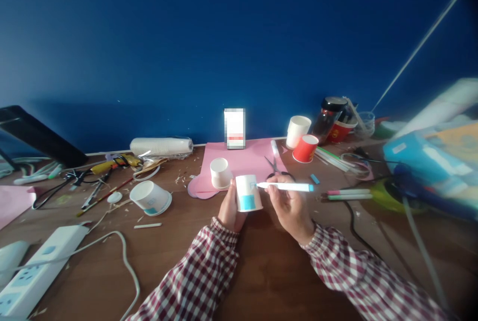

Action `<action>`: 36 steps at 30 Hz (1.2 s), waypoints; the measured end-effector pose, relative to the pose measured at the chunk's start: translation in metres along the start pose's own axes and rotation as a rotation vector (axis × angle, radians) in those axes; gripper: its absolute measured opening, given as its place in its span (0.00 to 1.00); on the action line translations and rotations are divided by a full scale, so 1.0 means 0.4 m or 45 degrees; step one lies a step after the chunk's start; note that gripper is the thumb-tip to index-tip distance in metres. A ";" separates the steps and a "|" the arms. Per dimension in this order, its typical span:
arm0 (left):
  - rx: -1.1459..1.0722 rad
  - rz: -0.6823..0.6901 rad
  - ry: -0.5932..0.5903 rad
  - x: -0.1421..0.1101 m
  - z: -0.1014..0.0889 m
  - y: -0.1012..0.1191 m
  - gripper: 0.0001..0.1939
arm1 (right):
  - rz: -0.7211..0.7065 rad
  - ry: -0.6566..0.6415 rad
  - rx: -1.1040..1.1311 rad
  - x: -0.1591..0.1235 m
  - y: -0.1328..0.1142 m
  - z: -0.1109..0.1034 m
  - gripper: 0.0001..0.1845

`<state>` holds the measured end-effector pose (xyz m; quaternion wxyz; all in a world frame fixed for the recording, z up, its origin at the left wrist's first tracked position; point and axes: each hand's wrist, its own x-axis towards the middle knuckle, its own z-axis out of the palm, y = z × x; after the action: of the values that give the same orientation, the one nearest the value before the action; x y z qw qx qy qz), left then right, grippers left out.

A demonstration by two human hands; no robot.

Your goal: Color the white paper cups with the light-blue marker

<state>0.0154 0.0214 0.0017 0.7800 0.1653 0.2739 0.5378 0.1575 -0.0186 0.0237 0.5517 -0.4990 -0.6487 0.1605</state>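
Note:
My left hand (230, 208) is wrapped round an upside-down white paper cup (248, 192) whose lower part is coloured light blue. My right hand (289, 205) pinches a white marker (287, 187) with a blue cap end; its tip touches the side of the cup. Both hands hover over the brown wooden table (269, 261), just in front of a pink paper sheet (246, 159). Another small white cup (220, 172) stands upside down on that sheet, close to the held cup.
Scissors (275, 166) lie on the pink sheet. A white cup (298, 132) and a red cup (305, 148) stand behind right, near jars. A tipped cup (151, 197), tools and a sleeve of cups (161, 146) lie left. A power strip (35, 273) and cable sit near left. Two markers (349, 194) lie right.

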 end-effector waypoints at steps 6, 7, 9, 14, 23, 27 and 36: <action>0.010 -0.019 0.016 -0.002 0.000 0.001 0.19 | 0.027 0.013 0.017 -0.005 0.008 0.001 0.07; 0.009 -0.018 0.013 -0.001 0.001 0.001 0.18 | 0.033 0.019 0.030 -0.006 0.009 0.002 0.07; 0.016 -0.009 0.007 0.000 0.002 0.001 0.18 | 0.046 0.023 0.054 -0.009 0.011 0.003 0.07; 0.024 0.004 0.020 0.001 0.006 -0.003 0.19 | 0.062 0.013 0.068 -0.011 0.012 0.004 0.07; 0.029 0.025 -0.009 0.003 0.003 -0.007 0.19 | 0.036 0.012 0.066 -0.007 0.007 0.005 0.06; 0.039 0.039 -0.011 0.001 0.006 -0.007 0.21 | 0.027 0.009 0.051 -0.006 0.006 0.004 0.06; 0.011 0.033 0.030 -0.002 0.012 -0.002 0.18 | 0.013 -0.020 0.029 -0.003 -0.005 0.000 0.07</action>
<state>0.0185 0.0205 0.0052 0.7690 0.1661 0.2831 0.5485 0.1563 -0.0203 0.0245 0.5514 -0.4946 -0.6486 0.1748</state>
